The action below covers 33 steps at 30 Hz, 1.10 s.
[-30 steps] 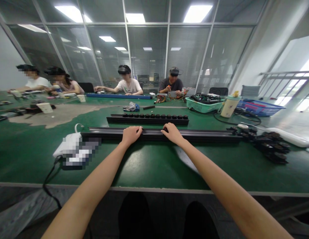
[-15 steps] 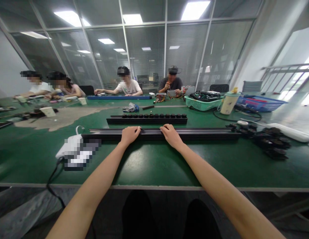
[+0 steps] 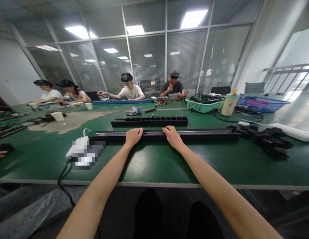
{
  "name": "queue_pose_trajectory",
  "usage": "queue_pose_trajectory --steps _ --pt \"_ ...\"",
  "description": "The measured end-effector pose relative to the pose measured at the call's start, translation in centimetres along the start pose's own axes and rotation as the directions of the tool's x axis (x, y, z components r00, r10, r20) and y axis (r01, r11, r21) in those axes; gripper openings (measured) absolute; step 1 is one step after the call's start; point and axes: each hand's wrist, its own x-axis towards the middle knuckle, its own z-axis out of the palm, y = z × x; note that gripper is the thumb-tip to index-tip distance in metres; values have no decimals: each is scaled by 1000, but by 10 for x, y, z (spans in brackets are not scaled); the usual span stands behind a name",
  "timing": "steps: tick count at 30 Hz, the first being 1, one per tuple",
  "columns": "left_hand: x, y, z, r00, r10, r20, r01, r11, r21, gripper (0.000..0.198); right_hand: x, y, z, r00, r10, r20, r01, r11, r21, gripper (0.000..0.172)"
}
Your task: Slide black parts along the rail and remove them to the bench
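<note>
At a green workbench [image 3: 154, 166], head view: the left hand [image 3: 134, 137] and right hand [image 3: 172, 137] lie palm-down on a long black metal rail [image 3: 199, 134] at 12 o'clock, grip impossible to tell; a knob-studded black rail [image 3: 149, 122] lies just beyond.

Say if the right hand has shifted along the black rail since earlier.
No: the right hand sits where it was on the black rail, judged from its right end.

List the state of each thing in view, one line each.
black metal rail, lying lengthwise on the green bench mat
left hand, curled over the rail
right hand, curled over the rail
knobbed black rail, lying beyond it, knobs up
green basket, holding cables
</note>
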Motion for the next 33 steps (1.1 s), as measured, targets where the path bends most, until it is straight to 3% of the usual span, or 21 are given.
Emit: queue_pose_trajectory --steps 7,17,33 --pt "-6 6 3 998 1 -63 -2 1000 -13 64 -8 6 0 1000 -15 -21 15 1000 12 43" --pt "-13 7 0 993 37 -109 -43 997 -56 64 -12 3 3 1000 -4 -4 4 1000 -26 47" --pt "-13 10 -1 996 24 -84 -29 998 -58 70 -16 -1 -2 1000 21 -3 -21 999 25 45"
